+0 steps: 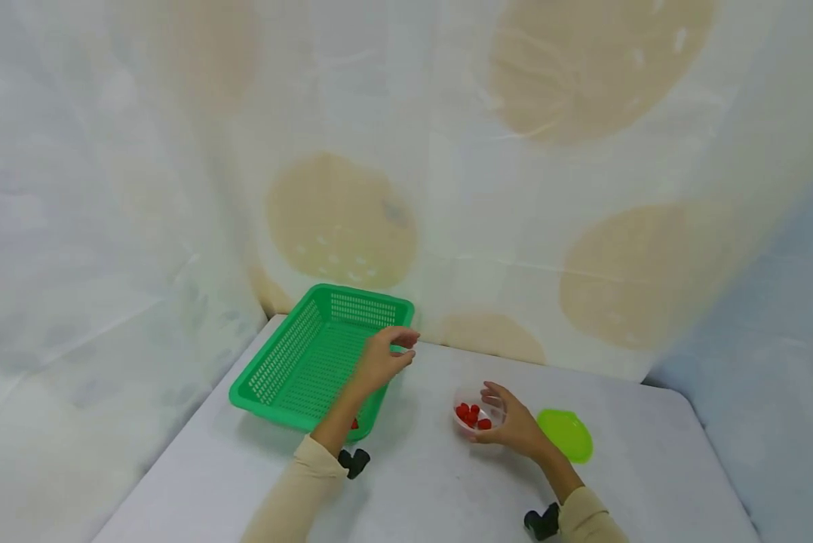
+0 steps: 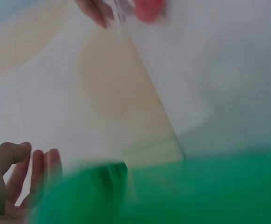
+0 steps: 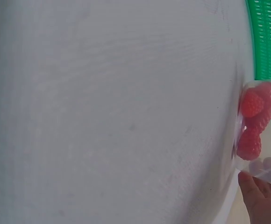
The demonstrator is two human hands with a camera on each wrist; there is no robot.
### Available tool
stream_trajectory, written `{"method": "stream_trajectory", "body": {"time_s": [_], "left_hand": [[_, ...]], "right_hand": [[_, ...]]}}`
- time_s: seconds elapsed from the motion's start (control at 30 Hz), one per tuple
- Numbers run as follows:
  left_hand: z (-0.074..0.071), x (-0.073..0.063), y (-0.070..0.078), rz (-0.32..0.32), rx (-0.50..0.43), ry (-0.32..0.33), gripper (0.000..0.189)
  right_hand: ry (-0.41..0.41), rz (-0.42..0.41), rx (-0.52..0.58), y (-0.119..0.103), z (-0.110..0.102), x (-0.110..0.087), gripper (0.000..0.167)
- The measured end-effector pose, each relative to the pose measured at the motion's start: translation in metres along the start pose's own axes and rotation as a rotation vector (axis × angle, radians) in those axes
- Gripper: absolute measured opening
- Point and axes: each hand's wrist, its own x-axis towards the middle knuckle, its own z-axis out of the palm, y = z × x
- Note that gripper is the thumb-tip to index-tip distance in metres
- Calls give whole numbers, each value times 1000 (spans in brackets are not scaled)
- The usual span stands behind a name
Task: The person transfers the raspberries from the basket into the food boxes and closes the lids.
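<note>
My right hand (image 1: 515, 426) grips a clear plastic container (image 1: 459, 428) on the table, its thumb and fingers round the right side. Several raspberries (image 3: 251, 116) lie in the container. My left hand (image 1: 382, 360) is over the right rim of a green plastic basket (image 1: 264, 413). Its thumb and fingers are bent loosely apart, and the left wrist view shows nothing between them. Something red (image 1: 354, 424) shows at the basket's near right corner, partly hidden by my left forearm.
A lime-green lid (image 1: 568, 436) lies on the white table (image 1: 440, 498), to the right of my right hand. Behind the table hangs a pale curtain (image 1: 461, 226) with large tan round shapes. Dark wrist cameras (image 1: 542, 522) are strapped at both cuffs.
</note>
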Motion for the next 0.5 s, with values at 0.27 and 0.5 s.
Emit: {"method": "stream_trajectory", "body": {"time_s": [0.27,0.5], "left_hand": [[-59,-16,-39,-109,74,-200,26],[-79,-31,-54,-358,195,-390,29]], "right_hand": [[1,-5,-10,2,1,1,108],[-9,-8,-6,-1,0,1,108]]}}
